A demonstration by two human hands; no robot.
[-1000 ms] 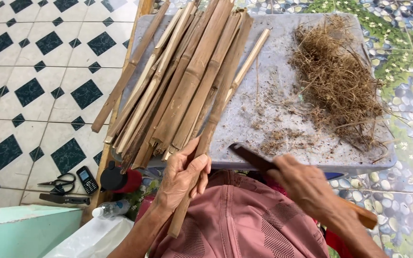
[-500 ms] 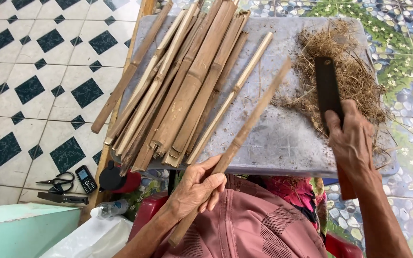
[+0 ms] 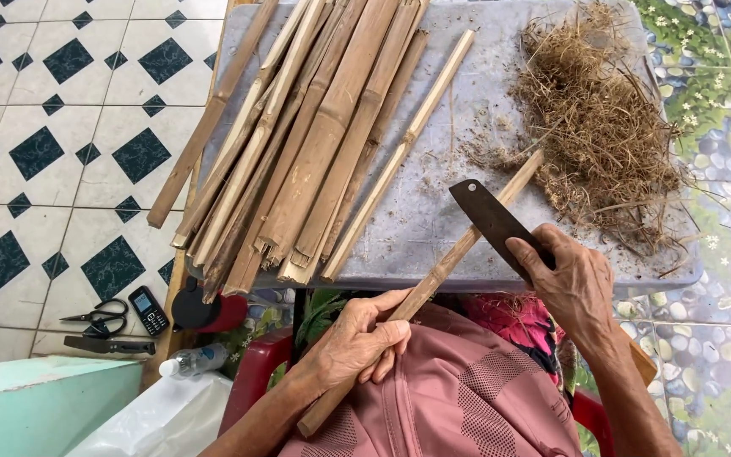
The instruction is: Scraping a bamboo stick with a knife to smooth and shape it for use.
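My left hand (image 3: 357,343) grips a long bamboo strip (image 3: 458,254) near its lower end, over my pink-clothed lap; the strip slants up and right onto the grey table (image 3: 433,203). My right hand (image 3: 573,283) holds a dark cleaver-like knife (image 3: 488,216) by the handle, its blade lying against the strip's upper part. A bundle of split bamboo pieces (image 3: 315,144) lies on the table's left half. A heap of dry brown shavings (image 3: 602,135) sits at the table's right.
On the tiled floor at left lie black scissors (image 3: 99,317), a small mobile phone (image 3: 147,311), a dark-handled knife (image 3: 107,345) and a plastic bottle (image 3: 192,361). A teal box (image 3: 35,406) and a white bag (image 3: 158,423) stand at bottom left. Red chair edges show beside my lap.
My right hand has brought the knife down from over the shavings to the strip's upper part. The strip has tilted a little further right in my left hand.
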